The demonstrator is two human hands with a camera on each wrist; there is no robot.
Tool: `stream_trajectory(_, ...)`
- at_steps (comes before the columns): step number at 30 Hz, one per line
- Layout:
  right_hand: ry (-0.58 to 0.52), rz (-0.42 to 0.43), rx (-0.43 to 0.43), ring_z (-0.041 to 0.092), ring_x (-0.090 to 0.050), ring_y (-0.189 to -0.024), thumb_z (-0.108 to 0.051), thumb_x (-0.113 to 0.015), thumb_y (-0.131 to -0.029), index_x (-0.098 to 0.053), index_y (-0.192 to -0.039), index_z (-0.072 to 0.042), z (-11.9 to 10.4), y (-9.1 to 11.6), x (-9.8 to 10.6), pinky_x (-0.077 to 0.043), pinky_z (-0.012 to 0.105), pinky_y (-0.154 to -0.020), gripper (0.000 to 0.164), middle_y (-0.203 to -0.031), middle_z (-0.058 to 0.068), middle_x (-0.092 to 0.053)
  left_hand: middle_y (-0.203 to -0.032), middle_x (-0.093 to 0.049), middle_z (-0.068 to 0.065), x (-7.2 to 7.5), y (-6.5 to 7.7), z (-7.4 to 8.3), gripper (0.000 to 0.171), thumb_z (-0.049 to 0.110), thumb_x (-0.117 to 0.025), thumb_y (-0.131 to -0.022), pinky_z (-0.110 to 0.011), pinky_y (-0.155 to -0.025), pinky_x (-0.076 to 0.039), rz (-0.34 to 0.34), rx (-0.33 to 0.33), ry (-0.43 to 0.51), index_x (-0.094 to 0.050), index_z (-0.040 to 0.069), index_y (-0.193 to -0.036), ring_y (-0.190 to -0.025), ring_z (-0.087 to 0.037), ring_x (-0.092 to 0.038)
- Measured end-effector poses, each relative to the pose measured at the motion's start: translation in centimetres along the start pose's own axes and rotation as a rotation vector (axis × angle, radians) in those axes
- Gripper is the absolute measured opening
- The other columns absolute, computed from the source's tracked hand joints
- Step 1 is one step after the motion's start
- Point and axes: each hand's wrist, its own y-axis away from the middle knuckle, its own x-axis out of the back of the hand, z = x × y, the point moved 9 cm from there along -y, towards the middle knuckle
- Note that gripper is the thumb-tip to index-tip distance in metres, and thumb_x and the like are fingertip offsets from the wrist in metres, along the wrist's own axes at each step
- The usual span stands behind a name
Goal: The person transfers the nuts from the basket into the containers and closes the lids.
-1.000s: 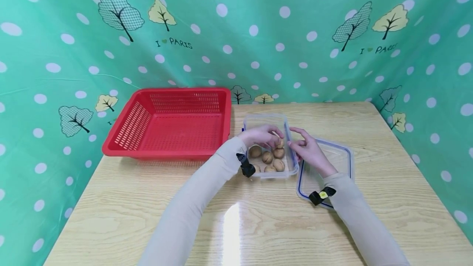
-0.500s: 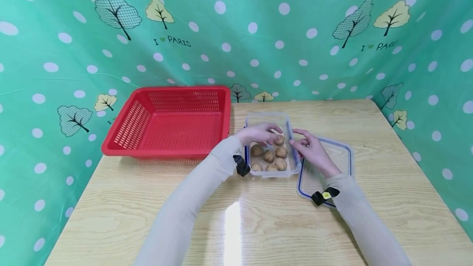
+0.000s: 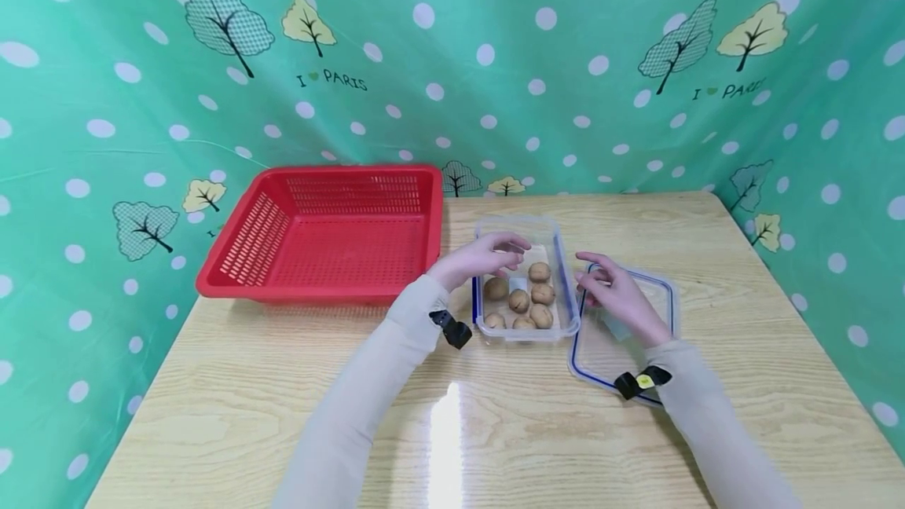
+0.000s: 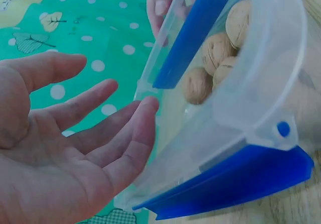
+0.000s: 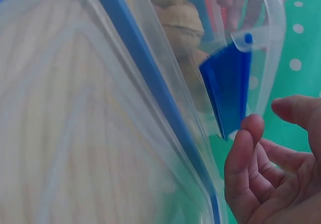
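Note:
A clear plastic food container (image 3: 523, 333) with blue side latches (image 4: 246, 179) stands right of the middle of the table. Several walnuts (image 3: 519, 301) lie in it, mostly in its near part. Over its left wall hovers my left hand (image 3: 481, 258), the fingers spread and slightly bent with nothing in them, as the left wrist view (image 4: 85, 133) confirms. My right hand (image 3: 622, 301) hangs just right of the container, above the lid, its fingers loosely curled and holding nothing. The clear lid (image 3: 594, 364) with a blue seal lies partly under that hand.
A red plastic basket (image 3: 353, 289) with slotted walls stands left of the container, nothing visible in it. The wooden table (image 3: 233, 415) runs back to a green dotted cloth (image 3: 396, 38), which also hangs at both sides.
My left hand has let go of a walnut and drawn back leftward, leaving the walnuts in fuller view. My right hand has moved right, away from the container's wall.

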Motion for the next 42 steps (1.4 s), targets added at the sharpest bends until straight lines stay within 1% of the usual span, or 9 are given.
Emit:
stream_trajectory(6,0.098,-0.015,-0.003,0.030,-0.062,-0.079,-0.012,-0.051,-0.100,-0.037,-0.143,0.003,0.4,0.5,1.9,-0.055,0.035,-0.070,0.048,-0.104,0.026,-0.058,-0.137,-0.045,-0.026,0.6,0.5,-0.4,0.039,0.006,-0.050,-0.098,-0.030,-0.090,-0.050,0.105,-0.044,0.040,-0.047,-0.005,-0.136,-0.122,-0.037,-0.049)
stream_trajectory(9,0.182,-0.007,0.017,0.035,-0.061,-0.085,-0.012,-0.050,-0.100,-0.038,-0.142,0.005,0.2,0.9,3.2,-0.056,0.036,-0.070,0.046,-0.106,0.027,-0.057,-0.141,-0.041,-0.027,1.1,0.7,-0.8,0.042,0.003,-0.051,-0.097,-0.030,-0.094,-0.048,0.172,-0.056,0.104,-0.044,-0.004,-0.138,-0.123,-0.036,-0.049)
stream_trajectory(14,0.352,0.032,0.043,0.034,-0.057,-0.094,-0.015,-0.051,-0.100,-0.044,-0.137,0.005,0.3,1.2,5.6,-0.052,0.031,-0.069,0.043,-0.107,0.023,-0.057,-0.148,-0.027,-0.028,2.0,1.0,-1.6,0.057,0.001,-0.054,-0.094,-0.037,-0.101,-0.042,0.312,-0.058,0.229,-0.032,0.003,-0.146,-0.126,-0.038,-0.045)
stream_trajectory(19,0.467,0.065,0.045,0.039,-0.053,-0.101,-0.015,-0.051,-0.100,-0.048,-0.132,0.006,0.9,1.5,7.8,-0.047,0.036,-0.073,0.039,-0.110,0.024,-0.056,-0.151,-0.024,-0.024,2.5,1.0,-2.2,0.062,0.004,-0.055,-0.094,-0.041,-0.106,-0.036,0.411,-0.056,0.255,-0.027,0.009,-0.149,-0.131,-0.037,-0.041)
stream_trajectory(24,0.545,0.067,0.048,0.049,-0.048,-0.108,-0.014,-0.054,-0.099,-0.050,-0.128,0.009,2.2,1.5,9.2,-0.043,0.058,-0.082,0.037,-0.116,0.033,-0.053,-0.152,-0.023,-0.024,2.5,0.7,-2.2,0.058,0.000,-0.052,-0.096,-0.040,-0.106,-0.036,0.448,-0.101,0.312,-0.027,0.005,-0.148,-0.131,-0.034,-0.042)
stream_trajectory(28,0.578,0.057,0.046,0.051,-0.047,-0.107,-0.010,-0.056,-0.097,-0.050,-0.126,0.011,2.9,1.4,9.8,-0.040,0.063,-0.086,0.037,-0.116,0.036,-0.052,-0.151,-0.025,-0.024,2.6,0.5,-2.4,0.055,0.000,-0.051,-0.097,-0.039,-0.107,-0.035,0.464,-0.124,0.358,-0.028,0.003,-0.147,-0.131,-0.033,-0.043)
stream_trajectory(32,0.583,0.053,0.031,0.049,-0.050,-0.103,-0.009,-0.056,-0.095,-0.050,-0.126,0.012,3.4,1.1,10.2,-0.043,0.059,-0.083,0.037,-0.114,0.036,-0.053,-0.151,-0.026,-0.023,2.7,0.2,-2.4,0.054,0.000,-0.051,-0.096,-0.038,-0.108,-0.034,0.465,-0.122,0.356,-0.030,0.004,-0.146,-0.130,-0.032,-0.044)
stream_trajectory(38,0.561,0.058,-0.002,0.030,-0.054,-0.085,-0.015,-0.056,-0.098,-0.055,-0.121,0.010,4.7,0.5,11.1,-0.045,0.037,-0.068,0.034,-0.099,0.022,-0.059,-0.150,-0.029,-0.023,2.8,0.1,-2.2,0.054,0.001,-0.052,-0.095,-0.039,-0.107,-0.035,0.468,-0.119,0.344,-0.032,0.005,-0.145,-0.129,-0.033,-0.045)
stream_trajectory(42,0.538,0.049,0.004,0.026,-0.053,-0.084,-0.019,-0.057,-0.098,-0.060,-0.112,0.008,5.2,0.3,11.9,-0.044,0.031,-0.067,0.030,-0.099,0.019,-0.061,-0.149,-0.029,-0.024,2.8,0.0,-2.1,0.055,0.002,-0.053,-0.094,-0.039,-0.106,-0.036,0.473,-0.118,0.350,-0.033,0.005,-0.145,-0.128,-0.034,-0.045)
